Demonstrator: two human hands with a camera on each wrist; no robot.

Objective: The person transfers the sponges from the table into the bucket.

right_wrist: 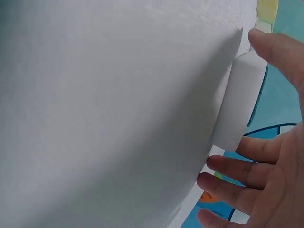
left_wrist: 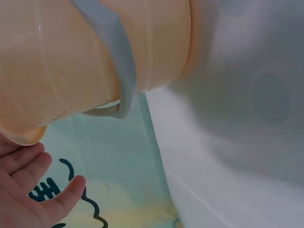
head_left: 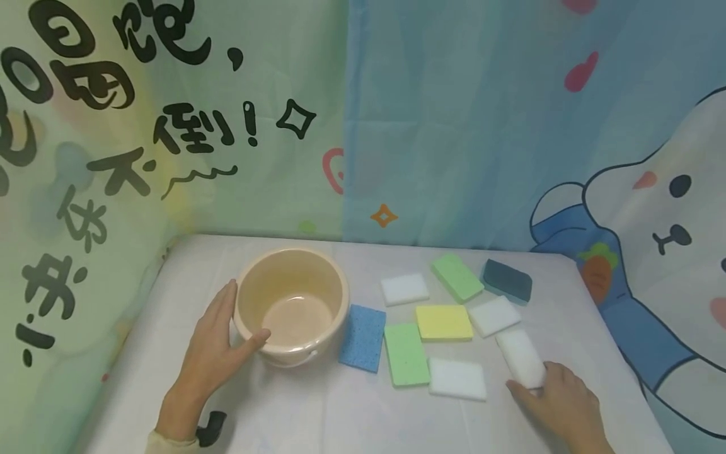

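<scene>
A cream bucket (head_left: 292, 277) stands upright on the white-covered table. My left hand (head_left: 210, 347) is at its left side, fingers extended along the outside and thumb by the front rim. In the left wrist view, the bucket's grey handle (left_wrist: 124, 61) hangs across its side, with my fingers (left_wrist: 33, 171) spread near the rim. At the right, my right hand (head_left: 567, 400) is at the near end of a white sponge (head_left: 520, 356). Its thumb and index finger lie at opposite edges of that sponge in the right wrist view, the fingers loosely extended.
Between bucket and right hand lie a blue sponge (head_left: 363, 338), a green sponge (head_left: 406, 355), a yellow sponge (head_left: 444, 323) and several white ones. Farther back are another green sponge (head_left: 457, 277) and a dark sponge (head_left: 507, 280). A printed curtain (head_left: 442, 126) hangs behind the table.
</scene>
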